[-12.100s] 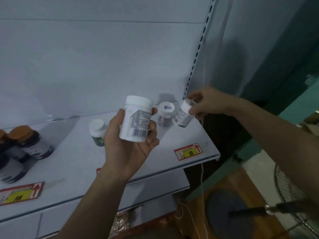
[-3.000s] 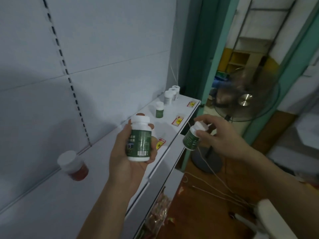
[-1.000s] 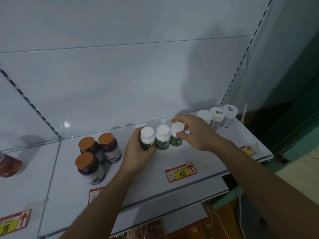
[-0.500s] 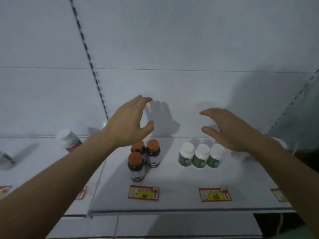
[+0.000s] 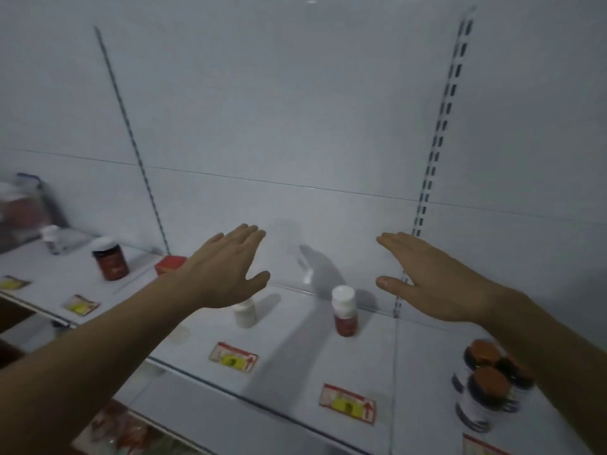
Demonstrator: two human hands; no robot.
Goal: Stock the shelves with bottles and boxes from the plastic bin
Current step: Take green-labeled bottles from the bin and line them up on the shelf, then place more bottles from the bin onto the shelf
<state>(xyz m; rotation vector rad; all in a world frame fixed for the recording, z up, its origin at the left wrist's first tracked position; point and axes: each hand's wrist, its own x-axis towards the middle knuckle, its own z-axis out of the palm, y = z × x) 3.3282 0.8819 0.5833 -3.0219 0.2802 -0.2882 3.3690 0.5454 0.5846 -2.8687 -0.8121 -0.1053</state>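
White steel shelf (image 5: 295,366) runs left to right below both hands, and neither hand carries anything. The left hand (image 5: 223,267) and the right hand (image 5: 430,280) float palm-down above the shelf with fingers straight and spread, well apart from each other. What the coming move likely turns on is the bin (image 5: 23,211): it sits blurred at the far left end of the shelf, well off to the left of both hands, so the left hand is the nearer one and any reach goes leftward across the stocked bottles. Its contents are too smeared to tell. Between the hands and lower, a red bottle (image 5: 344,311) with a white cap stands upright near the back panel; it is nearer the right hand's thumb but touches neither hand. A white bottle (image 5: 244,313) stands just under the left hand's thumb side, partly hidden by it. Further left, a dark red jar (image 5: 110,257) stands upright beside a red box (image 5: 169,264). At the right, orange-capped jars (image 5: 489,389) cluster under the right forearm. Yellow price tags (image 5: 234,356) line the shelf's front edge.
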